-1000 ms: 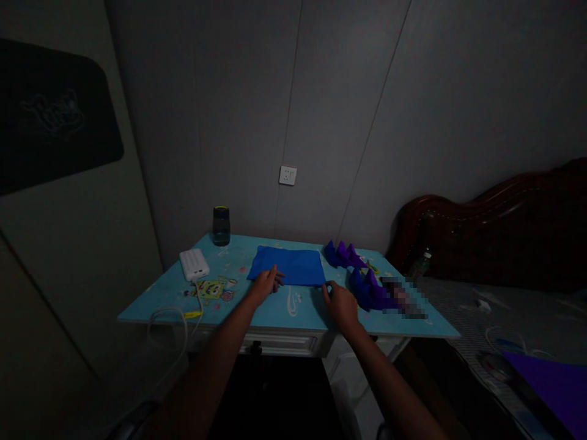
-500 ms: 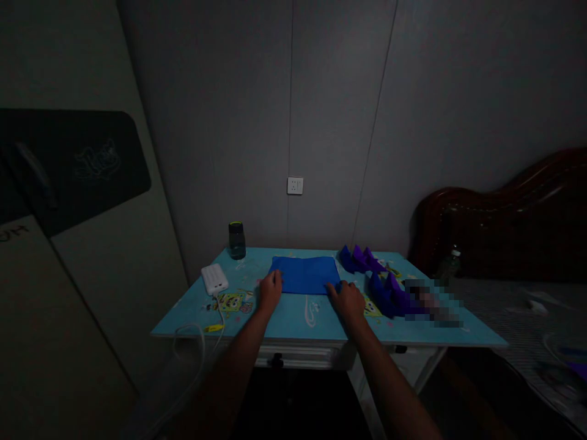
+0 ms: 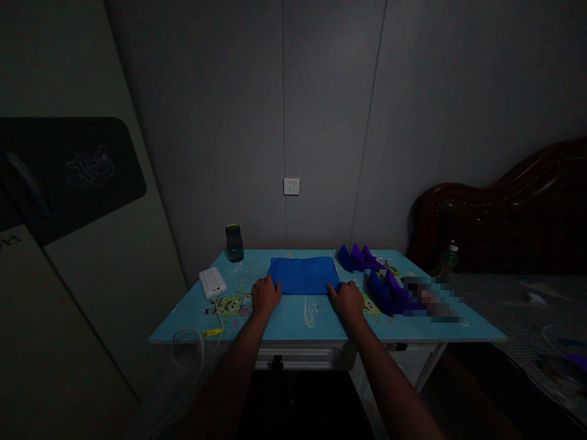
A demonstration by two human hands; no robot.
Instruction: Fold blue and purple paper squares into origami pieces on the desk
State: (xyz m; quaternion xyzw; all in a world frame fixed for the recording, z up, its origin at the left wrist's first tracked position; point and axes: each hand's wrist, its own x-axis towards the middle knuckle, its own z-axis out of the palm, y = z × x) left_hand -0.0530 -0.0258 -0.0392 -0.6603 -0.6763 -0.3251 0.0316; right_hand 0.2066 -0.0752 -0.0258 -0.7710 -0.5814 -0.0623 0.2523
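Observation:
A flat blue rectangular sheet (image 3: 302, 276), paper or cloth I cannot tell, lies in the middle of the table. My left hand (image 3: 265, 296) rests at its lower left corner, thumb touching the edge and the other fingers laid out on the tabletop to the left. At the lower right corner is my right hand (image 3: 347, 299), its thumb on the sheet and its fingers lying beside the edge. Neither hand grips it. To the right stand two peaked blue-and-purple folded pieces, a nearer one (image 3: 389, 294) and a farther one (image 3: 360, 259).
The table (image 3: 275, 327) has a light blue cartoon-print top. On its left are a dark water bottle (image 3: 234, 243) and a white power bank (image 3: 213, 282) with a cable. A blurred patch (image 3: 433, 299) covers something on the right. Beyond are a bed headboard (image 3: 499, 220) and a plastic bottle (image 3: 448, 263).
My left hand has slid outward to the left, and its fingers now lie on the tabletop rather than on the sheet's edge. My right hand and the sheet have barely moved.

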